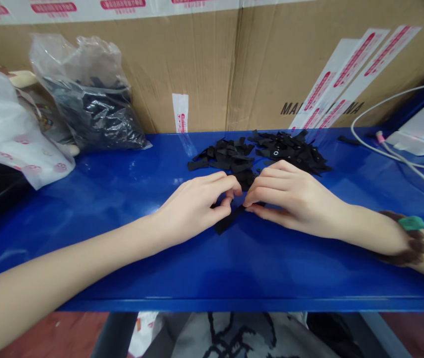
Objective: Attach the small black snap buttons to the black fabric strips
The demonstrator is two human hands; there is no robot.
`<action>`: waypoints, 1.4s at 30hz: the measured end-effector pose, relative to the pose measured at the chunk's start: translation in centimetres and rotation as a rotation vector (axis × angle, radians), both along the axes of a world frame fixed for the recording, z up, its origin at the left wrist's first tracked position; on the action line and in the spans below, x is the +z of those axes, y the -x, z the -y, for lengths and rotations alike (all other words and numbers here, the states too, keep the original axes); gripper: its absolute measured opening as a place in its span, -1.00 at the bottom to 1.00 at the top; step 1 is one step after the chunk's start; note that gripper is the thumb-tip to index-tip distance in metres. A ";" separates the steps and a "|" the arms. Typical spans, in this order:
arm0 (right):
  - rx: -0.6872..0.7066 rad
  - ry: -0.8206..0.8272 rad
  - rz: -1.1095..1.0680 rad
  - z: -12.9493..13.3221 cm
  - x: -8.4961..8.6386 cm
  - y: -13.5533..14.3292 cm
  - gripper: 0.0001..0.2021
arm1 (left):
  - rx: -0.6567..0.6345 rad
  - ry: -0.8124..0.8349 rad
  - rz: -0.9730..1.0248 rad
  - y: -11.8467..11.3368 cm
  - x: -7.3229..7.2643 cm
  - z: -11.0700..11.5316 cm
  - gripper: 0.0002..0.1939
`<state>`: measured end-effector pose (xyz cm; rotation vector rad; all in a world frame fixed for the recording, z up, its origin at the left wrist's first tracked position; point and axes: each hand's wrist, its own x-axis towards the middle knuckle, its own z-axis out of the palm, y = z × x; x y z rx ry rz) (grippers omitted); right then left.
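Note:
Just in front of the heaps, my right hand (290,196) pinches one end of a short black fabric strip (228,221) between thumb and fingers. My left hand (206,199) is curled at the same strip, its thumb and index finger bent together; a dark bit shows between them, partly hidden. Behind my fingers lie two heaps of black strips, a left heap (226,154) and a right heap (294,151). A small light ring shows on the right heap. More dark pieces sit between the two hands.
A large cardboard box (204,64) stands along the back of the blue table (122,268). At left are a clear plastic bag (96,109) of black pieces and a white printed bag (14,124). White cables (368,144) and a white device (420,129) lie at right.

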<state>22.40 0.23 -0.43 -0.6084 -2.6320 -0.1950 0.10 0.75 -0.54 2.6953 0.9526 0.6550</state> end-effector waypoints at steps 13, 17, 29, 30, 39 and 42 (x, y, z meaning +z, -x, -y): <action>-0.016 0.004 -0.022 -0.1 -0.1 0.1 -0.85 | 0.002 0.276 0.213 -0.4 0.0 0.1 -0.90; -0.020 -0.004 -0.033 -0.1 -0.1 0.1 -0.86 | -0.004 0.286 0.228 -0.5 -0.1 0.1 -0.89; -0.076 0.026 -0.095 0.0 -0.1 0.5 -0.87 | 0.041 0.209 0.283 -0.8 0.1 0.3 -0.86; -0.087 0.031 -0.102 0.0 -0.1 0.5 -0.87 | 0.036 0.212 0.280 -0.8 0.1 0.3 -0.86; -0.095 0.091 -0.099 -0.1 -0.3 0.4 -0.91 | 0.029 0.259 0.269 -0.8 -0.2 0.2 -0.91; -0.097 0.086 -0.100 -0.1 -0.3 0.4 -0.91 | 0.022 0.282 0.288 -0.7 -0.1 0.2 -0.90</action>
